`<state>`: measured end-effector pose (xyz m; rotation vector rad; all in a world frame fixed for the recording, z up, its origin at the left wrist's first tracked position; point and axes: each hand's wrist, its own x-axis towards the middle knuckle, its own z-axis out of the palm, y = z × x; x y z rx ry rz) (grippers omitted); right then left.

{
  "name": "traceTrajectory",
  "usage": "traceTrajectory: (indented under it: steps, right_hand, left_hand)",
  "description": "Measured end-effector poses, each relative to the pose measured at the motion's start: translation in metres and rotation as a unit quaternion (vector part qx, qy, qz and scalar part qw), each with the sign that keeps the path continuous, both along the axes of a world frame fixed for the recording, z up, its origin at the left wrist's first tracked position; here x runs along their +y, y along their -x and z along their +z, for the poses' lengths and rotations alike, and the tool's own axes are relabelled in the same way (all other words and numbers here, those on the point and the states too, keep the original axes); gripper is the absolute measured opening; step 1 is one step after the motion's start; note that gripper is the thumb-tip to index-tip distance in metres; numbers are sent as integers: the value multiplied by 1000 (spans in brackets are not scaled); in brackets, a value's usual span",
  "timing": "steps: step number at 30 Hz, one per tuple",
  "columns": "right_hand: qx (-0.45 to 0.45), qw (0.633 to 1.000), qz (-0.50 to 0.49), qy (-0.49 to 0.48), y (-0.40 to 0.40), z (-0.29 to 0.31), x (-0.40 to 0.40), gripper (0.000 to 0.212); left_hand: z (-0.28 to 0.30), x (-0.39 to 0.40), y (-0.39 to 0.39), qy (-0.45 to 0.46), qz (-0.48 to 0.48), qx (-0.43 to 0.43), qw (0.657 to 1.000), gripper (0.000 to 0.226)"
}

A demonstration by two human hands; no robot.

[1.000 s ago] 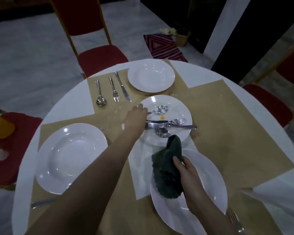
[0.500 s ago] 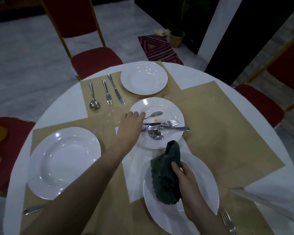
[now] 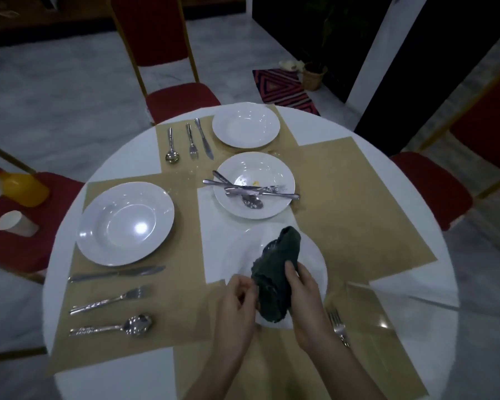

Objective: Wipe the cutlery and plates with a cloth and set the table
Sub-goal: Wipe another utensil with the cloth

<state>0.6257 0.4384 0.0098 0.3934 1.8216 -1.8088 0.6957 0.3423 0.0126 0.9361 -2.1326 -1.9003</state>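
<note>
A dark green cloth [image 3: 277, 272] lies bunched over the near white plate [image 3: 315, 255], and my right hand [image 3: 303, 298] grips it from the right. My left hand [image 3: 237, 301] curls its fingers at that plate's near-left rim, right beside the cloth. The centre plate [image 3: 283, 174] has a yellow speck and carries a pile of cutlery [image 3: 251, 192]: knife, fork and spoons. A left plate [image 3: 124, 223] has a knife [image 3: 116, 274], fork [image 3: 107, 300] and spoon [image 3: 113, 327] laid beside it. The far plate [image 3: 246, 127] has a spoon [image 3: 172, 145], fork [image 3: 191, 140] and knife [image 3: 204, 138].
Another fork [image 3: 339, 327] lies right of the near plate. Tan placemats [image 3: 344, 197] cover the round white table [image 3: 410, 226]. Red chairs stand at the far side [image 3: 182, 96], right [image 3: 433, 189] and left, the left one holding a yellow bottle [image 3: 23, 187] and a paper cup [image 3: 15, 223].
My left hand has left the centre plate and come back to the near plate's rim by the cloth. The right hand keeps hold of the cloth. The view has pulled back.
</note>
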Motion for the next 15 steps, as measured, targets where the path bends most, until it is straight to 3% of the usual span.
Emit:
traceTrajectory:
  steps: [4, 10, 15]
  right_hand:
    - [-9, 999, 33, 23, -32, 3, 33, 25]
    - [51, 996, -22, -68, -49, 0, 62, 9]
    - [-17, 999, 46, 22, -80, 8, 81, 13]
  left_hand:
    - [6, 60, -44, -24, 11, -22, 999, 20]
    - [21, 102, -78, 39, -19, -60, 997, 16]
    - [39, 108, -89, 84, -14, -56, 995, 14]
